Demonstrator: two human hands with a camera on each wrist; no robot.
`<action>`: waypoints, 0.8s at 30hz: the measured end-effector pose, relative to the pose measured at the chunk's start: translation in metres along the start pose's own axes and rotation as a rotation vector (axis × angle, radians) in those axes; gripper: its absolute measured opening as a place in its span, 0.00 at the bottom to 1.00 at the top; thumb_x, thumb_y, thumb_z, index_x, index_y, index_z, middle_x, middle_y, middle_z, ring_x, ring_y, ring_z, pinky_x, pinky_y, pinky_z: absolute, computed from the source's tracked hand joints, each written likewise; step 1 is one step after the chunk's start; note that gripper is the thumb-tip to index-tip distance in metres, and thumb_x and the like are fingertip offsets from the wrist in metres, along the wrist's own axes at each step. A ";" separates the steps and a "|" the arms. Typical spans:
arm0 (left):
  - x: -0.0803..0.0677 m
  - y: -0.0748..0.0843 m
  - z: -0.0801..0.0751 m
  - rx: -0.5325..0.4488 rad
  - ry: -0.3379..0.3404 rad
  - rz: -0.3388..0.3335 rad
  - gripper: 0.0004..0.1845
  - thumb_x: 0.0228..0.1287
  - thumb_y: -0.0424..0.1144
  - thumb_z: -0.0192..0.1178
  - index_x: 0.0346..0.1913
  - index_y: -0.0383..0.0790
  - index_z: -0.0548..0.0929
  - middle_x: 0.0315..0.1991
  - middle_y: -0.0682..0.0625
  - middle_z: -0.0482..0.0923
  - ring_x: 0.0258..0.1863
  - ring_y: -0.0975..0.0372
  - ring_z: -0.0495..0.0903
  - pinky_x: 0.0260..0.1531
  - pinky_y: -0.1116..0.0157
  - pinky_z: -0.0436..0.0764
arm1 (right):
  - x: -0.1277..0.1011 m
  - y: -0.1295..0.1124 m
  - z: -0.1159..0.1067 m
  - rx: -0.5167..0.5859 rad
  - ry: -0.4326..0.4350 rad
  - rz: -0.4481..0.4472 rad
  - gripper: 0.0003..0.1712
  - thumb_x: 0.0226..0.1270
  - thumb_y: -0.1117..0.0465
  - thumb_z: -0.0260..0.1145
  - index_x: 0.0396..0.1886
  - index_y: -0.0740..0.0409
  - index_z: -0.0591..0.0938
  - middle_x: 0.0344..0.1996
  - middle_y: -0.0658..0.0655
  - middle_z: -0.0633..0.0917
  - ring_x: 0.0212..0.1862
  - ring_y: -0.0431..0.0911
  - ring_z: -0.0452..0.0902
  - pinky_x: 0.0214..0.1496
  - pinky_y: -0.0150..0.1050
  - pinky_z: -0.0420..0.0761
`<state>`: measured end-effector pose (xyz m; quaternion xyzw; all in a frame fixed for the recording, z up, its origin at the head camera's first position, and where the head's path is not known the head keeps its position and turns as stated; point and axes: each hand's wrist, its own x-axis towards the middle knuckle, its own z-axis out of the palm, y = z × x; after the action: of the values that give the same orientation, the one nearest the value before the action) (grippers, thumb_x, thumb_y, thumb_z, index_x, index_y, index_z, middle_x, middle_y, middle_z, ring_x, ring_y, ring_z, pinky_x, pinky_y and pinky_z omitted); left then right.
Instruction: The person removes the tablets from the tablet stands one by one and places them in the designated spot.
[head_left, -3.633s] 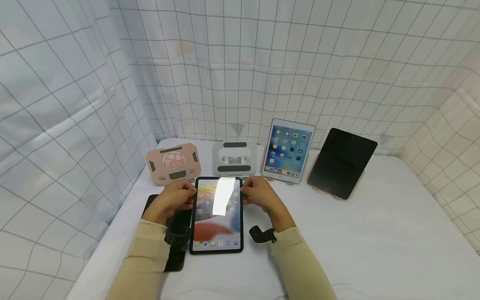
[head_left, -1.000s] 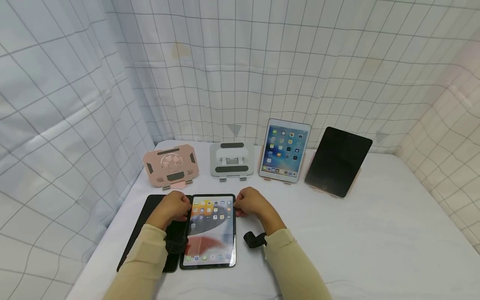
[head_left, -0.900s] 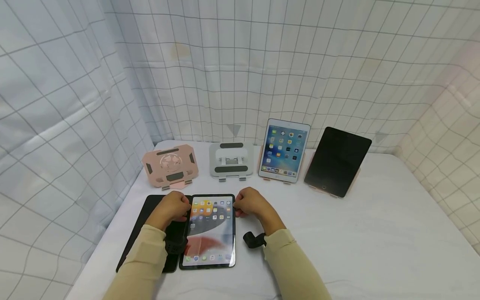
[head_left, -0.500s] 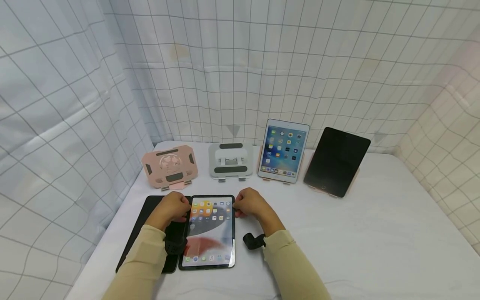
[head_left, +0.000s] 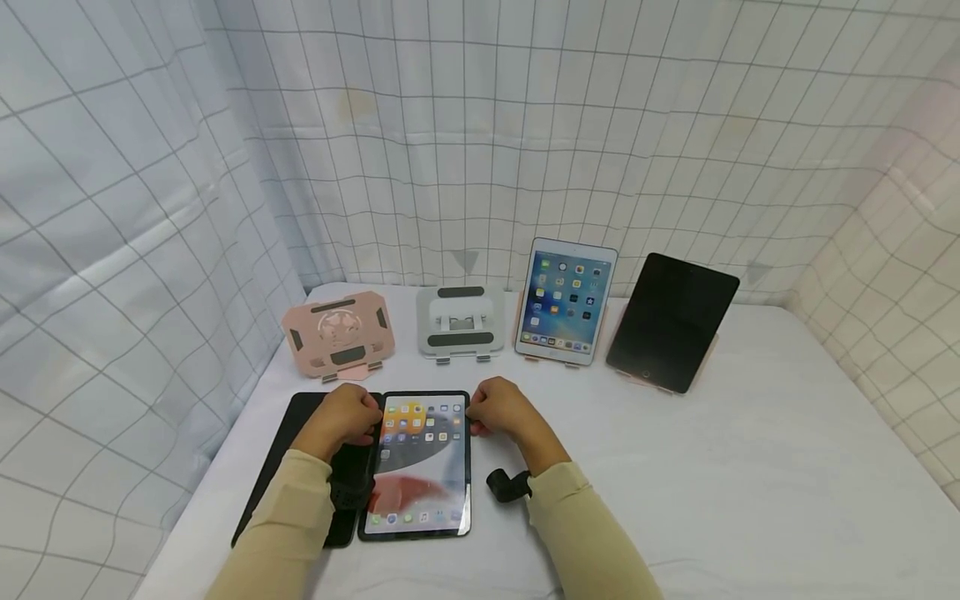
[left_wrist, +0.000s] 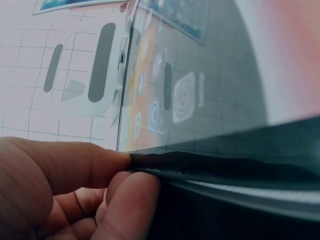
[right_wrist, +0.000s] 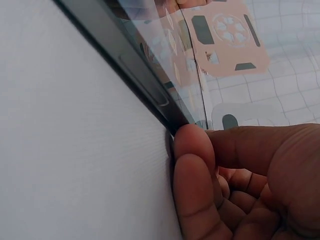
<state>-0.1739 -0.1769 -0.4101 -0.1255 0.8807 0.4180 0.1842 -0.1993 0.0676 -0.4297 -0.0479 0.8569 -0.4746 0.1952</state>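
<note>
A black-framed tablet point(head_left: 420, 462) with a lit home screen lies flat on the right half of an open black case point(head_left: 288, 450) near the table's front. My left hand point(head_left: 345, 417) pinches the tablet's upper left edge; in the left wrist view its thumb and finger point(left_wrist: 132, 167) close on the dark rim below the screen point(left_wrist: 200, 90). My right hand point(head_left: 498, 412) holds the upper right edge with curled fingers. The right wrist view shows those fingertips point(right_wrist: 192, 150) against the tablet's side point(right_wrist: 145, 75), down on the white cloth.
Along the back stand a pink tablet stand point(head_left: 339, 333), a grey stand point(head_left: 460, 325), a white tablet point(head_left: 566, 300) with a lit screen and a dark tablet point(head_left: 671, 321), both propped up. Checked curtains close in the white-clothed table point(head_left: 750, 467).
Since 3.6 s ago the tablet has come down and toward me onto the open case. Over the last second both hands and the tablet have stayed almost still.
</note>
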 end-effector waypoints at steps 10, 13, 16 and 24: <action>-0.001 0.000 0.001 0.028 0.013 -0.008 0.06 0.68 0.29 0.58 0.42 0.26 0.78 0.37 0.38 0.75 0.29 0.55 0.79 0.29 0.64 0.85 | 0.000 0.000 0.000 -0.032 -0.003 -0.003 0.08 0.67 0.70 0.63 0.26 0.63 0.79 0.16 0.56 0.81 0.19 0.42 0.76 0.23 0.32 0.77; 0.000 0.000 0.002 0.038 0.023 -0.002 0.05 0.67 0.29 0.59 0.40 0.28 0.79 0.36 0.39 0.76 0.30 0.55 0.79 0.29 0.64 0.85 | -0.001 0.000 0.000 -0.047 0.004 -0.006 0.08 0.67 0.70 0.63 0.26 0.63 0.79 0.16 0.55 0.81 0.18 0.42 0.76 0.22 0.32 0.77; 0.001 0.001 0.001 0.042 0.024 0.008 0.04 0.67 0.29 0.59 0.39 0.29 0.79 0.36 0.39 0.76 0.31 0.54 0.78 0.29 0.64 0.85 | -0.002 -0.001 -0.001 -0.040 0.008 -0.010 0.08 0.67 0.70 0.63 0.27 0.63 0.79 0.16 0.55 0.81 0.19 0.42 0.77 0.23 0.33 0.78; 0.004 -0.004 -0.004 -0.023 -0.022 0.039 0.04 0.68 0.29 0.58 0.38 0.29 0.78 0.37 0.39 0.77 0.31 0.55 0.79 0.30 0.62 0.85 | -0.003 0.000 -0.003 -0.053 0.009 -0.032 0.09 0.67 0.66 0.65 0.26 0.62 0.79 0.16 0.55 0.82 0.20 0.43 0.78 0.23 0.33 0.76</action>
<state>-0.1771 -0.1826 -0.4126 -0.1058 0.8761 0.4329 0.1840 -0.1978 0.0711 -0.4277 -0.0645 0.8693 -0.4548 0.1824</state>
